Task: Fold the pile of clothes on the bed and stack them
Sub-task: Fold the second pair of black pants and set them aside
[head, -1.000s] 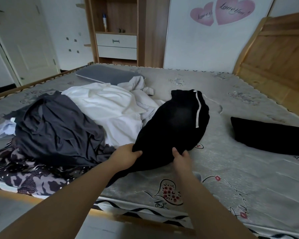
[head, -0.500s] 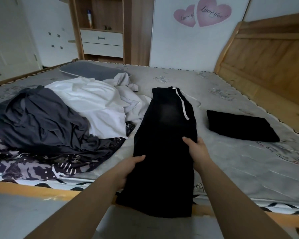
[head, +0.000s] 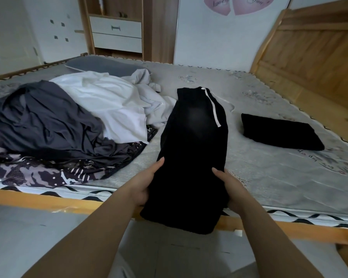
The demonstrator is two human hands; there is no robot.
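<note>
Black trousers point(head: 191, 157) with a white side stripe lie lengthwise on the bed, their near end hanging over the mattress edge. My left hand point(head: 145, 185) grips their left edge and my right hand point(head: 229, 187) grips their right edge, fingers hidden under the cloth. To the left is the unfolded pile: a dark grey garment point(head: 42, 121), a white garment point(head: 107, 103), a light grey one point(head: 149, 91) and a patterned black-and-white one point(head: 38, 171). A folded black garment point(head: 279, 133) lies to the right.
The grey mattress point(head: 279, 177) sits in a wooden frame point(head: 48, 199) with a wooden headboard point(head: 313, 57) at the right. A grey pillow point(head: 100, 65) lies at the far side. A wooden cabinet with drawers point(head: 117, 33) stands behind the bed.
Both hands have drawn the black trousers toward me and straightened them, so that their near end now hangs over the bed edge. My hands have slid to the trousers' two sides.
</note>
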